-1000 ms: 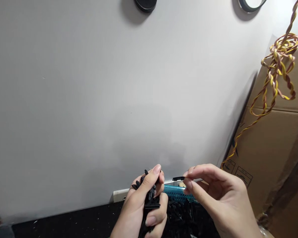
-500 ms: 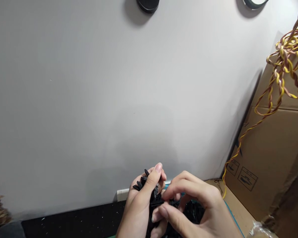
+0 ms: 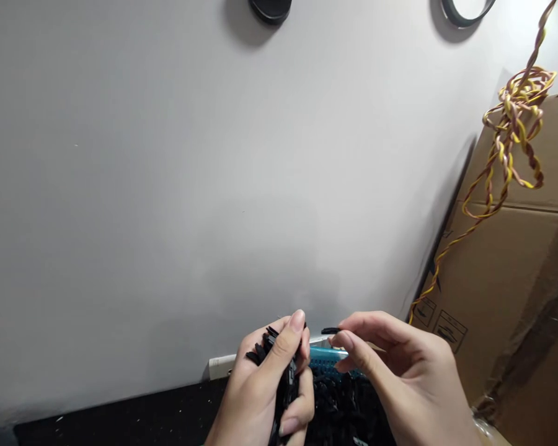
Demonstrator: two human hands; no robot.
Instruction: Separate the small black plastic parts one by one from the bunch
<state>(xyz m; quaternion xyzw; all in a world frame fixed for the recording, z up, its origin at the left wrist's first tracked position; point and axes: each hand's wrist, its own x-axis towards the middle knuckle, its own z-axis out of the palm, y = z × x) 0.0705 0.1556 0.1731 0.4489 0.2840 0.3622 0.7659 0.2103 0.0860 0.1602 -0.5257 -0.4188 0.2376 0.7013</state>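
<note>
A bunch of small, slim black plastic pieces (image 3: 286,387) is clasped in my left hand (image 3: 272,378), with the thumb pressed over them and several ends poking out beside it. Just to the right, my right hand (image 3: 400,365) pinches a single black piece (image 3: 330,331) between thumb and fingertips, held apart from the bunch. Below both hands lies a heap of similar black pieces (image 3: 346,402) in a blue basket (image 3: 325,355), its lower part hidden by my hands. The exact kind of the pieces is too small to make out.
A grey-white wall (image 3: 167,186) rises behind a black surface (image 3: 121,415) dotted with pale specks. On the right stands a large cardboard box (image 3: 506,266), with a twisted yellow-and-brown cord (image 3: 516,118) hanging in front. Round dark objects (image 3: 270,9) sit at the top edge.
My right hand has moved up and right, away from the left, with one black piece in its fingertips. My left hand keeps its bunch. The view has shifted slightly.
</note>
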